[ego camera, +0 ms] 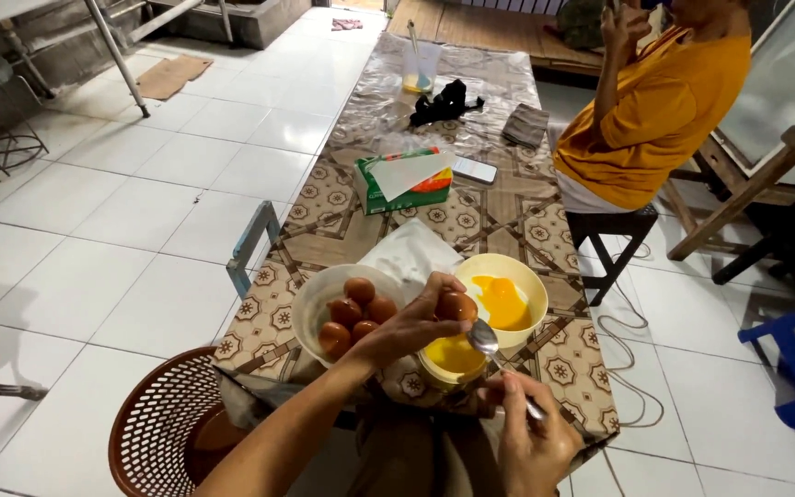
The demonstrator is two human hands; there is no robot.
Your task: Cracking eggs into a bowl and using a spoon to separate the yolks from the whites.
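Brown egg (455, 305) gripped in left hand (407, 329) over the small yellow cup (451, 361), near worktop edge; right hand (534, 444) holds a spoon (484, 339) at the shell. Cracking step, I'd say; next needs a firm tap, then a clean split over the cup.

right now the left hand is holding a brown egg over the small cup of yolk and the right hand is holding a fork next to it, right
Not quite: the right hand holds a metal spoon, not a fork. The head view shows its rounded bowl beside the brown egg, which the left hand holds over the small cup of yolk.
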